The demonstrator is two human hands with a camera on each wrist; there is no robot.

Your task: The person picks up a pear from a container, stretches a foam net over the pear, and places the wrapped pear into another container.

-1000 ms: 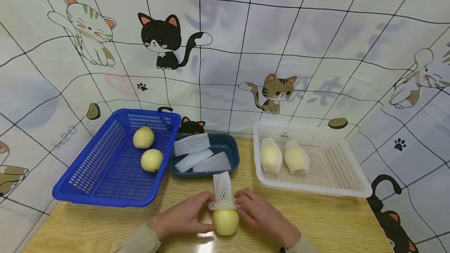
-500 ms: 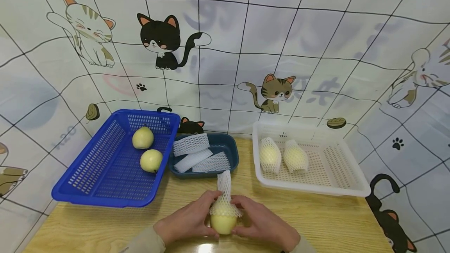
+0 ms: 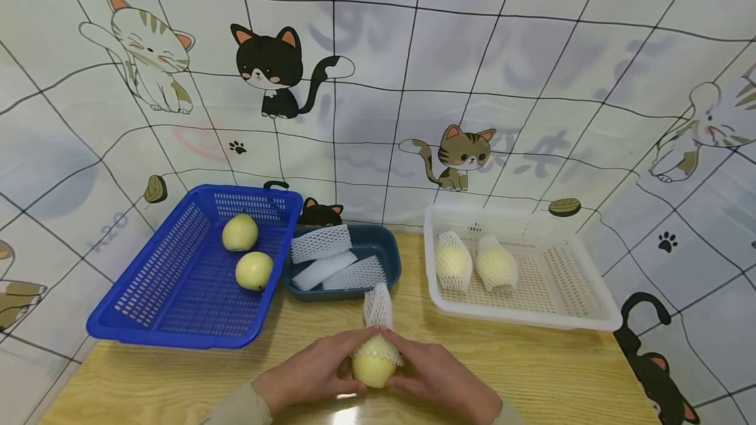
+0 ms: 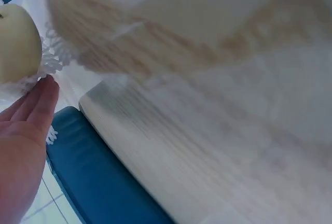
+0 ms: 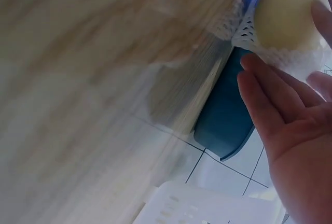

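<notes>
A pale yellow apple (image 3: 374, 371) sits on the table between both hands. A white foam fruit net (image 3: 378, 307) covers its far part, and the net's narrow tail stretches away from me. My left hand (image 3: 315, 369) holds the apple and net from the left, thumb near the apple's bare lower part and fingers on the net. From the right, my right hand (image 3: 440, 376) holds them likewise. The fingertips of both hands meet over the net. In the left wrist view the apple (image 4: 18, 45) rests above the fingers; the right wrist view shows the net's edge (image 5: 249, 35) around the apple.
At left, a blue basket (image 3: 171, 340) contains two bare apples (image 3: 240, 232). A dark teal tray (image 3: 392, 258) behind the hands bears several foam nets (image 3: 321, 243). At right, a white basket (image 3: 531, 320) contains two netted apples (image 3: 497, 264). A cat-patterned cloth (image 3: 378, 97) hangs behind.
The foam net has slid further down over the apple. Both hands have closed in around it, their fingertips now meeting over the net. The baskets and tray stay put.
</notes>
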